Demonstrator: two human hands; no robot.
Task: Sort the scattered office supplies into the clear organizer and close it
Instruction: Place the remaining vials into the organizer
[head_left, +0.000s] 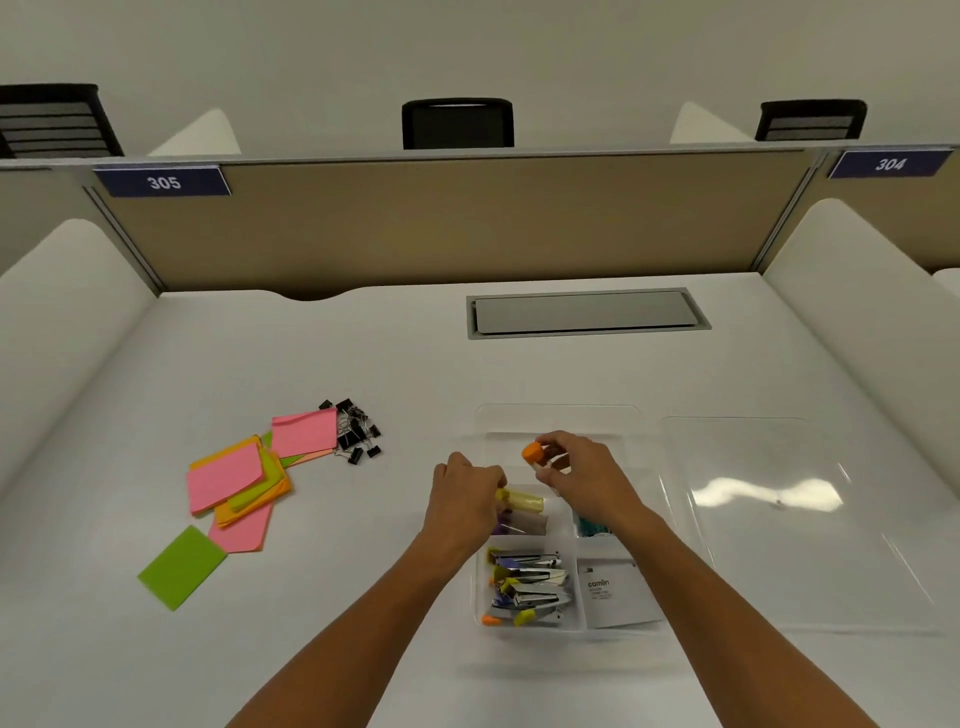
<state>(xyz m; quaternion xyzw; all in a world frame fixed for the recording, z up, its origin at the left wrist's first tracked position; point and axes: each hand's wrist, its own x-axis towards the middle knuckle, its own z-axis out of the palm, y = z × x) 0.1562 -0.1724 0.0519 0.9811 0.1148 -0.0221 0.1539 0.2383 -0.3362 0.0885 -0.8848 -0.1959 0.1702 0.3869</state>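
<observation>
Both hands work over the clear organizer (558, 415), which stands open on the counter (363, 353).

The right hand (582, 475) pinches a small orange-capped item (534, 453); the left hand (465, 493) grips a yellow translucent piece (522, 500). Both look light, hard and smooth, so best held by the sides. Near compartments hold staplers (527, 587) and a white packet (613, 592). The lid (779, 519) lies beside it on the right; sticky notes (234, 478) and binder clips (356, 431) wait at the left, well apart.

The clear organizer (558, 525) sits open, its lid (789, 519) flat just right. Staplers (527, 590) fill its near-left compartment. Sticky notes (244, 483) lie scattered far left, black binder clips (356, 431) heaped beside them.
</observation>
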